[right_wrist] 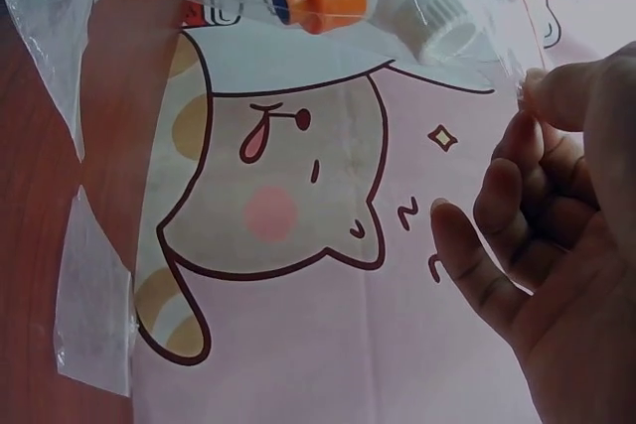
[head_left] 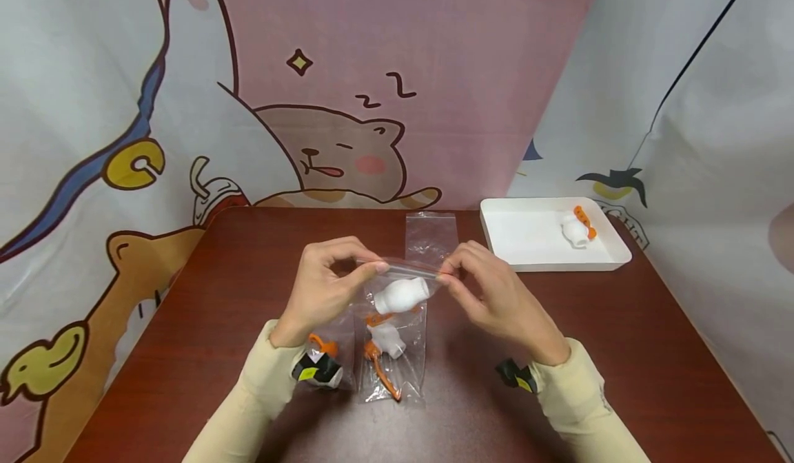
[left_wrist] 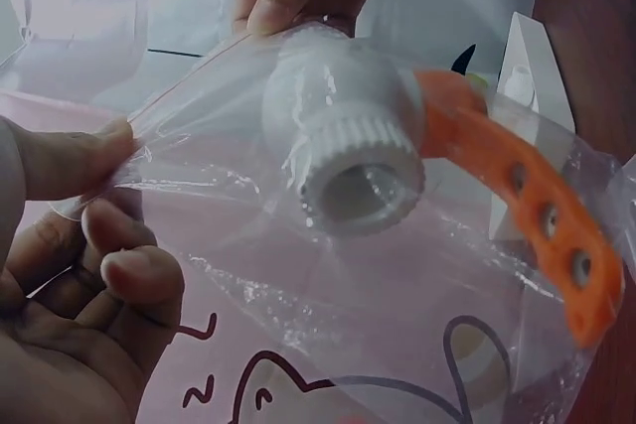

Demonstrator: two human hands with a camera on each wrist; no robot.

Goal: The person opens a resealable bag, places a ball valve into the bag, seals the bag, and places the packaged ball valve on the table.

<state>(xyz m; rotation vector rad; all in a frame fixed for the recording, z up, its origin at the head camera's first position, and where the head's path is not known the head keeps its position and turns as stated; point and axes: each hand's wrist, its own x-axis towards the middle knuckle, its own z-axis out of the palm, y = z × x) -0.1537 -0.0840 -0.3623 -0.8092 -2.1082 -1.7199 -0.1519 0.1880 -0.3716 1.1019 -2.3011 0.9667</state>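
L hand & R hand pinch opp. top corners of zip bag. Prob. best: tension edge evenly, valve low.

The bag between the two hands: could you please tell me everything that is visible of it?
The bag is thin, clear, shiny, creased film that looks like plastic, with a reddish line along its top edge. The left hand and the right hand pinch this edge near its ends and hold it up above the table. Inside is a white valve with a ribbed, round opening and an orange handle. Whether the bag is sealed, I cannot tell.
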